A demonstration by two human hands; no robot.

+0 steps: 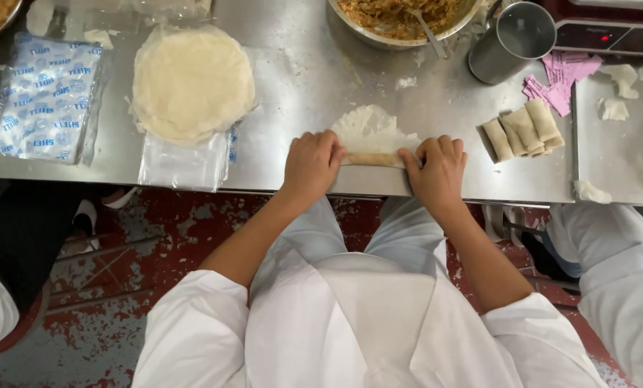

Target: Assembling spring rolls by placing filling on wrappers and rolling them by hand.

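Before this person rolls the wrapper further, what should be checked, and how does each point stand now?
1. Left hand pressing one end of the half-rolled spring roll: ok.
2. Right hand pressing the other end: ok.
3. Loose wrapper flap lying flat ahead of the roll: ok.
4. Filling fully tucked in: cannot tell.
5. Steel table ahead free of scraps: not ok, crumbs lie there.
6. Finished rolls apart from the work: ok.

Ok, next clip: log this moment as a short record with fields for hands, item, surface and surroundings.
left hand: pressing on the left end of the roll
right hand: pressing on the right end
item: thin pale round wrapper, half rolled
surface: steel table
left of hands: stack of round pale wrappers
right of hands: four finished pale rolls
far edge: metal bowl of brown filling, steel cup
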